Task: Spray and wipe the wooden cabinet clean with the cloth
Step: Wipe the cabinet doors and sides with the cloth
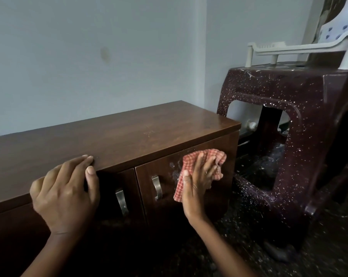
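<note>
The wooden cabinet (119, 134) stands against a pale wall (89, 56), and both arms reach forward to it from the bottom of the view.

The left hand (65, 194) rests on the front edge of the cabinet top, back of the hand up. Its fingers (83, 158) lie relaxed on the top and its thumb sits against the front lip. It holds nothing.

The right hand (197, 176) is upright with its palm against the right-hand door (189, 216). It presses the red checked cloth (189, 160) flat to the wood with straight, slightly spread fingers (206, 162). The cloth is high on that door, just right of its metal handle (157, 187). It bunches past the fingertips, and one corner hangs down beside the thumb. Pale wet spots (174, 166) show on the door just left of the cloth.

A second handle (121, 201) is on the left door. Right of the cabinet stands a dark speckled plastic stool (301, 108) with a white plastic chair (289, 48) on top.
</note>
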Demonstrator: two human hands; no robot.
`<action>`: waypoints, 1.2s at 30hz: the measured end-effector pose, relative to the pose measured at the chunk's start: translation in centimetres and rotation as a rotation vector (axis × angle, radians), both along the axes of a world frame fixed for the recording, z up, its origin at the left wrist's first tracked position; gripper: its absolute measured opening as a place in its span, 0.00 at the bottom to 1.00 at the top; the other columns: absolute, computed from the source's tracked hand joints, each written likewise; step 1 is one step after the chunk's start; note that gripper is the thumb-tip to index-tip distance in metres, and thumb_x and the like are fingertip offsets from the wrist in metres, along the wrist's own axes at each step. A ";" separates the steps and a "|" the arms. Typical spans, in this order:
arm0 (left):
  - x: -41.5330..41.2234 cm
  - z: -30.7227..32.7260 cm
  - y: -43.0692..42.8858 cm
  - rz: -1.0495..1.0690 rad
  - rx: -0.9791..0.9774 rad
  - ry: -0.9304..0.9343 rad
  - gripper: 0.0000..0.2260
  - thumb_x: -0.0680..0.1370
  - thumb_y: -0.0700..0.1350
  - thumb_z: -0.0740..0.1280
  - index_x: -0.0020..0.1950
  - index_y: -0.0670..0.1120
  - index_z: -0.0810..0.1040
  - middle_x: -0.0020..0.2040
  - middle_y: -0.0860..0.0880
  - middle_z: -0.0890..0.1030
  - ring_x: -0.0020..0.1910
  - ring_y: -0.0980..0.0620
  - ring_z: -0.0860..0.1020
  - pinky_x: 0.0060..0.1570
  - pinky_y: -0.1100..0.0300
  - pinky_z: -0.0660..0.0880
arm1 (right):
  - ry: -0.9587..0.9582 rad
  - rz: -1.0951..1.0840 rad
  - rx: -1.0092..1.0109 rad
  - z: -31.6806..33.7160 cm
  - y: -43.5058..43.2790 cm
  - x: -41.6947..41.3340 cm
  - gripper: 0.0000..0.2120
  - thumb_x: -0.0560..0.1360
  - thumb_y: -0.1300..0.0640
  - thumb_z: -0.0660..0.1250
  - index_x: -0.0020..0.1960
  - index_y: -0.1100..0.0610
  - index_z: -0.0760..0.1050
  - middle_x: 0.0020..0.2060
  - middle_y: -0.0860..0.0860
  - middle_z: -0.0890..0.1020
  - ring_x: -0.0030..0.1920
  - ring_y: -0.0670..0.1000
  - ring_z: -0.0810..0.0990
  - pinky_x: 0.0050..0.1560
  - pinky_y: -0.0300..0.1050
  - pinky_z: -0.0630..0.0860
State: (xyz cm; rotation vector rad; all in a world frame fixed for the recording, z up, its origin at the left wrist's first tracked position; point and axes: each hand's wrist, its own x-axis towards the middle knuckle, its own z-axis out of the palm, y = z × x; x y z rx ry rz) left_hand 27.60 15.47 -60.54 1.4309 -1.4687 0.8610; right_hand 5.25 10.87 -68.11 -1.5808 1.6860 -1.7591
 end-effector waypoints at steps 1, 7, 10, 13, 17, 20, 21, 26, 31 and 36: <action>0.1 0.0 0.0 -0.003 0.003 -0.009 0.17 0.83 0.47 0.54 0.55 0.45 0.82 0.54 0.47 0.83 0.50 0.42 0.81 0.48 0.44 0.73 | 0.055 0.028 -0.040 0.7 0.2 0.2 0.31 0.71 0.27 0.34 0.71 0.35 0.33 0.71 0.44 0.31 0.72 0.48 0.27 0.71 0.51 0.28; 0.4 0.0 -0.3 -0.011 0.041 0.006 0.17 0.83 0.48 0.53 0.56 0.45 0.81 0.54 0.46 0.83 0.50 0.41 0.80 0.49 0.44 0.72 | -0.043 -0.181 -0.106 5.8 -4.6 -5.9 0.31 0.73 0.32 0.40 0.72 0.43 0.42 0.76 0.51 0.41 0.75 0.55 0.37 0.71 0.52 0.31; 0.4 -0.2 -0.5 0.008 0.022 0.007 0.17 0.83 0.48 0.54 0.55 0.45 0.81 0.54 0.47 0.83 0.50 0.41 0.80 0.49 0.44 0.72 | -0.302 -0.245 0.043 4.4 -5.5 -8.4 0.30 0.76 0.37 0.43 0.74 0.44 0.41 0.76 0.50 0.40 0.76 0.53 0.38 0.73 0.58 0.34; 0.8 -0.7 -0.8 -0.029 0.023 0.033 0.17 0.83 0.48 0.53 0.56 0.45 0.81 0.55 0.46 0.83 0.51 0.41 0.80 0.50 0.42 0.72 | -0.467 -0.208 0.204 1.2 -4.3 -7.4 0.27 0.82 0.44 0.46 0.76 0.48 0.38 0.76 0.48 0.37 0.76 0.52 0.36 0.72 0.56 0.33; 1.2 -1.0 -1.2 -0.045 0.046 0.027 0.18 0.83 0.49 0.52 0.56 0.44 0.81 0.55 0.45 0.82 0.53 0.40 0.79 0.53 0.41 0.71 | -0.438 -0.064 0.212 0.5 -2.8 -5.6 0.28 0.80 0.41 0.44 0.76 0.46 0.37 0.75 0.47 0.34 0.74 0.49 0.33 0.72 0.56 0.31; 1.5 -1.0 -1.5 -0.092 0.039 0.039 0.19 0.83 0.49 0.52 0.57 0.43 0.80 0.55 0.44 0.82 0.53 0.39 0.78 0.54 0.39 0.71 | -0.287 -0.022 0.059 4.5 -2.2 -5.1 0.26 0.82 0.48 0.45 0.76 0.49 0.39 0.75 0.48 0.36 0.75 0.50 0.33 0.70 0.50 0.31; 1.6 -0.9 -1.4 -0.081 0.026 0.036 0.18 0.83 0.49 0.52 0.57 0.44 0.80 0.55 0.45 0.82 0.52 0.39 0.78 0.53 0.39 0.72 | -0.248 -0.023 0.015 6.0 -2.3 -5.1 0.27 0.81 0.46 0.45 0.76 0.50 0.39 0.76 0.48 0.36 0.75 0.51 0.34 0.70 0.51 0.32; 0.5 -0.2 0.2 0.071 -0.135 -0.076 0.13 0.81 0.46 0.58 0.52 0.48 0.82 0.50 0.50 0.84 0.45 0.43 0.80 0.46 0.50 0.67 | -0.239 -0.266 0.137 10.1 -3.6 -4.5 0.32 0.80 0.45 0.51 0.77 0.53 0.40 0.77 0.50 0.40 0.76 0.54 0.40 0.73 0.56 0.41; 0.0 0.0 -0.1 0.095 -0.143 -0.071 0.12 0.80 0.47 0.59 0.51 0.49 0.82 0.49 0.52 0.84 0.46 0.48 0.77 0.45 0.53 0.64 | -0.263 -0.360 0.318 12.4 -3.7 -3.7 0.32 0.79 0.44 0.52 0.77 0.51 0.41 0.77 0.50 0.40 0.76 0.55 0.42 0.72 0.60 0.43; 0.3 0.1 -0.3 0.091 -0.112 -0.091 0.12 0.81 0.48 0.58 0.52 0.49 0.82 0.49 0.52 0.83 0.46 0.47 0.78 0.45 0.53 0.64 | -0.469 -0.371 0.239 12.6 -4.3 -3.9 0.34 0.78 0.41 0.53 0.77 0.50 0.41 0.77 0.48 0.42 0.76 0.54 0.43 0.73 0.58 0.44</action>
